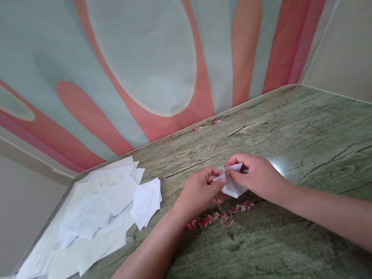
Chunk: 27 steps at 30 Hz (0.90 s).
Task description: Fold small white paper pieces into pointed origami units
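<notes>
A small folded piece of white paper (234,189) is held between both hands, just above the middle of the table. My left hand (201,189) pinches its left corner between thumb and fingers. On the other side, my right hand (256,176) grips the upper right part, with the thumb in front and the fingers behind. The paper shows creases and angled edges; its far side is hidden by the fingers. Left of my hands lies a small stack of white paper squares (146,202), touching the edge of a larger paper pile.
A wide, loose pile of white paper sheets (90,214) covers the table's left side. The wood-grain table (295,144) has printed red flowers (221,216) near my forearms. Behind its far edge hangs a patterned red and grey-green cloth (148,49).
</notes>
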Motion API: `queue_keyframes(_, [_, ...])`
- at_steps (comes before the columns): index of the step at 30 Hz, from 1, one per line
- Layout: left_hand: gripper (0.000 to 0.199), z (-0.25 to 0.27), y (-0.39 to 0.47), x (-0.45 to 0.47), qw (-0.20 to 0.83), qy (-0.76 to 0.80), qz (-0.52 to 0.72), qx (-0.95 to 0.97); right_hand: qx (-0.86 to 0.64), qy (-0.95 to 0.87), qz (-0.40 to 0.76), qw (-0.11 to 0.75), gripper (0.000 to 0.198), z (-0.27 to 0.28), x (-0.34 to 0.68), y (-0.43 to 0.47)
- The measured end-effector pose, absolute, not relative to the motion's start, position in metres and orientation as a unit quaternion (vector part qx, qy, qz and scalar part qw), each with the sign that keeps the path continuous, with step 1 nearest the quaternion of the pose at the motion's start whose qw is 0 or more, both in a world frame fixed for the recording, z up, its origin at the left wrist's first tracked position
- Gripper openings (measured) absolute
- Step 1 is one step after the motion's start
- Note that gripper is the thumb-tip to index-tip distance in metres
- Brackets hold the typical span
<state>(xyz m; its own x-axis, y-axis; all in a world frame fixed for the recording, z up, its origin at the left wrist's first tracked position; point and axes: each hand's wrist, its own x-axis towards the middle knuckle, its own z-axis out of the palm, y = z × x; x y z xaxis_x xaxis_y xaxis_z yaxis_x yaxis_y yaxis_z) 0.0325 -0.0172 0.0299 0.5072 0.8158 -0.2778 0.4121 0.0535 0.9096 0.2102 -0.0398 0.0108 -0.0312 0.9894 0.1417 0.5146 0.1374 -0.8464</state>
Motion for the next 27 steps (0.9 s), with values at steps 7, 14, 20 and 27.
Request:
queue_keyframes(7, [0.017, 0.028, -0.01, 0.027, 0.582, 0.469, 0.204, 0.632, -0.544, -0.619, 0.424, 0.375, 0.018, 0.012, 0.212, -0.035])
queue_keyframes(14, [0.021, 0.026, -0.006, 0.022, 0.66, 0.436, 0.182, 0.584, -0.541, -0.609, 0.443, 0.375, 0.019, 0.01, 0.213, -0.035])
queue_keyframes(20, [0.021, 0.029, -0.008, 0.024, 0.654, 0.444, 0.187, 0.584, -0.538, -0.652, 0.363, 0.391, 0.011, 0.015, 0.211, -0.039])
queue_keyframes(27, [0.021, 0.035, -0.012, 0.028, 0.631, 0.454, 0.179, 0.603, -0.557, -0.66, 0.317, 0.392, 0.008, 0.014, 0.21, -0.04])
